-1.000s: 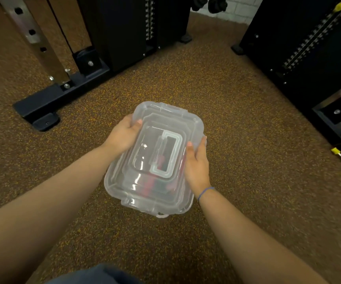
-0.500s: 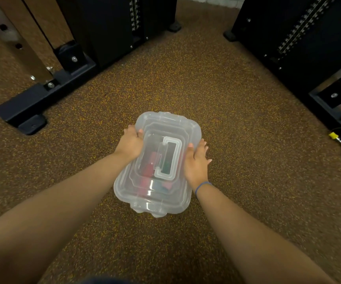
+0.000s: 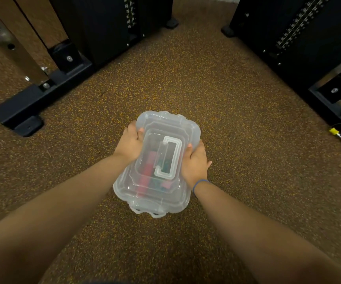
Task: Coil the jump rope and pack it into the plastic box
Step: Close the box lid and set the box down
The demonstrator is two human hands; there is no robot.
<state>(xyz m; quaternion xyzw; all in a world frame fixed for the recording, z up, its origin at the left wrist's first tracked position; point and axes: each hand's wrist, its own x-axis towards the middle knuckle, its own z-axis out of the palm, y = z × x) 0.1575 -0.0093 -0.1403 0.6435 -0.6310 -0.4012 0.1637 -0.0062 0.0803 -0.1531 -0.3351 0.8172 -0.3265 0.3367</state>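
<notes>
A clear plastic box (image 3: 171, 124) with its lid on and a white folding handle (image 3: 168, 158) on top is in the middle of the view, over the speckled brown floor. Through the lid I see the jump rope (image 3: 147, 173) inside as blurred red and dark green shapes. My left hand (image 3: 129, 143) grips the box's left side with the thumb on the lid. My right hand (image 3: 196, 162) holds the right side, thumb on the lid's edge, a blue band on the wrist.
A black steel machine base (image 3: 32, 101) with bolts lies at the left. Dark weight-stack machines (image 3: 112, 23) stand at the back left and along the right (image 3: 300, 39). A yellow-tipped pin (image 3: 338, 135) lies at the right edge. Brown rubber floor (image 3: 227, 111) surrounds the box.
Both hands have moved the box lower and farther from me toward the floor. Their grip on its two sides is the same.
</notes>
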